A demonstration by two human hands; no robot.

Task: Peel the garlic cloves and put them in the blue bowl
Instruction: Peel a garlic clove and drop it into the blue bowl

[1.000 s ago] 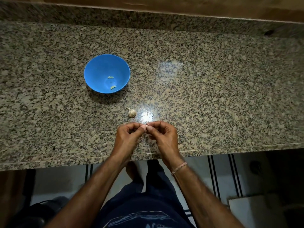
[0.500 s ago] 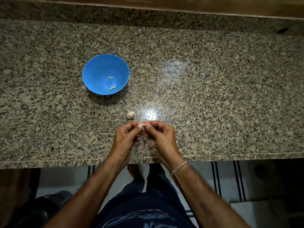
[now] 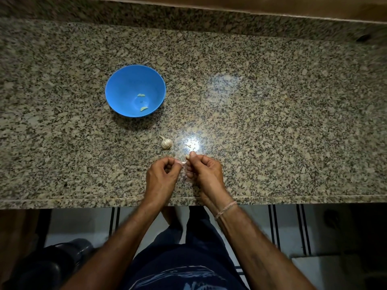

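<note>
At the speckled granite counter's [image 3: 272,122] front edge, right hand [image 3: 206,174] is pinching a small pale garlic clove [image 3: 187,156], left hand [image 3: 162,176] pinching its skin [image 3: 183,162], round blue plastic bowl [image 3: 125,84] lying forward-left, nearer left hand.

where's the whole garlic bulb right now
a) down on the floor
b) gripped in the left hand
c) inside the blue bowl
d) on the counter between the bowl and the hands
d: the garlic bulb lies on the granite counter, apart from the blue bowl and just beyond the left hand and right hand, which pinch a single garlic clove between them.
</note>
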